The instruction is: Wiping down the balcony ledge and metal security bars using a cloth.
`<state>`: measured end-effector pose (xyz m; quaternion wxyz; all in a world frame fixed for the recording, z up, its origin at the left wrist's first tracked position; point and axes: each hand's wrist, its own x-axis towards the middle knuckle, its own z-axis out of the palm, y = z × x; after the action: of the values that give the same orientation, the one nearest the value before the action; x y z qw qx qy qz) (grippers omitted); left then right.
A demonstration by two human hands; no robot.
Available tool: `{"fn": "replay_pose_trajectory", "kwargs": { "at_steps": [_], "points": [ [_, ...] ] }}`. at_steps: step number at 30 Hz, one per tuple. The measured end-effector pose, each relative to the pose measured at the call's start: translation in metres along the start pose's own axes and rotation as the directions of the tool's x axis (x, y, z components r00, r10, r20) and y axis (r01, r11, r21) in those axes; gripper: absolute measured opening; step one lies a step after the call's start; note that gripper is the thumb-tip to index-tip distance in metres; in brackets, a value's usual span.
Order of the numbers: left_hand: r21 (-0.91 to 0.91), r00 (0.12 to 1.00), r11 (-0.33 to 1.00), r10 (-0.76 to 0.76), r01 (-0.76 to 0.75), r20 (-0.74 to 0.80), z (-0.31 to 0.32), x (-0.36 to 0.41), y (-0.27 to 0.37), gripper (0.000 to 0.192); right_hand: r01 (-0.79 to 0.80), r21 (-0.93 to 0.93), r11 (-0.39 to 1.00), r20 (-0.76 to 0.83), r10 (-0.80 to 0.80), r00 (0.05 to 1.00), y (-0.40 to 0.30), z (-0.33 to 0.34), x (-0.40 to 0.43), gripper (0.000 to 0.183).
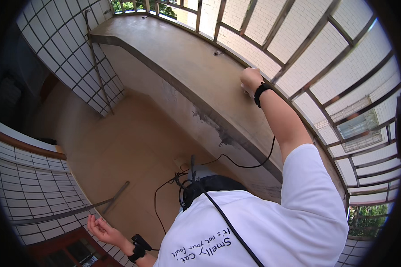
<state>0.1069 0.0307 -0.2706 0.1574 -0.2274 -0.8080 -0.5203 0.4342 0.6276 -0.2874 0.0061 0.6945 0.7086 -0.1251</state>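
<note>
My right hand point(251, 79) reaches out over the concrete ledge point(187, 56) and rests on its outer side, close to the metal railing. The fingers are closed around a small white cloth or tissue point(244, 87), mostly hidden by the hand. A black strap circles that wrist. Lower down on the other side, my left hand point(101, 229) hangs in the air with fingers loosely curled and nothing in them. It is nearest to a long dark pole point(70, 209) by the tiled wall. A black strap with a small box point(141, 242) sits on the left wrist.
Metal railing bars point(260, 46) run along the ledge. Small metal fittings point(217, 53) sit on it. A thin pole point(97, 63) leans on the tiled pillar point(70, 43). Black cables point(217, 207) hang from my body and cross the ledge edge. Below is a brown floor point(130, 140).
</note>
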Motion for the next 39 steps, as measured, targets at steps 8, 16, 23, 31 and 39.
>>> {"fn": "replay_pose_trajectory", "kwargs": {
  "at_steps": [8, 16, 23, 31, 39],
  "points": [
    [0.049, 0.988, 0.996, 0.062, -0.069, 0.143, 0.102, 0.101, -0.001, 0.021, 0.074, 0.169, 0.983, 0.0, -0.075, 0.997, -0.088, 0.001, 0.088, 0.019],
    [0.043, 0.943, 0.969, 0.225, -0.243, 0.246, 0.208, 0.226, 0.026, 0.017, 0.039, 0.06, 0.997, 0.035, -0.041, 0.999, -0.125, -0.045, 0.002, 0.036],
    [-0.081, 0.909, 0.971, 0.239, -0.225, 0.343, 0.292, 0.319, 0.012, 0.016, -0.081, -0.01, 0.997, 0.102, 0.082, 0.991, -0.179, -0.048, -0.009, 0.039],
    [-0.319, 0.79, 0.91, 0.394, -0.265, 0.47, 0.411, 0.433, -0.029, 0.017, -0.372, 0.013, 0.928, 0.038, 0.371, 0.928, -0.22, -0.037, 0.011, 0.04],
    [-0.409, 0.649, 0.887, 0.443, -0.216, 0.619, 0.477, 0.575, -0.088, 0.014, -0.667, 0.103, 0.738, 0.099, 0.659, 0.745, -0.321, -0.024, 0.157, 0.032]
  ]
}}
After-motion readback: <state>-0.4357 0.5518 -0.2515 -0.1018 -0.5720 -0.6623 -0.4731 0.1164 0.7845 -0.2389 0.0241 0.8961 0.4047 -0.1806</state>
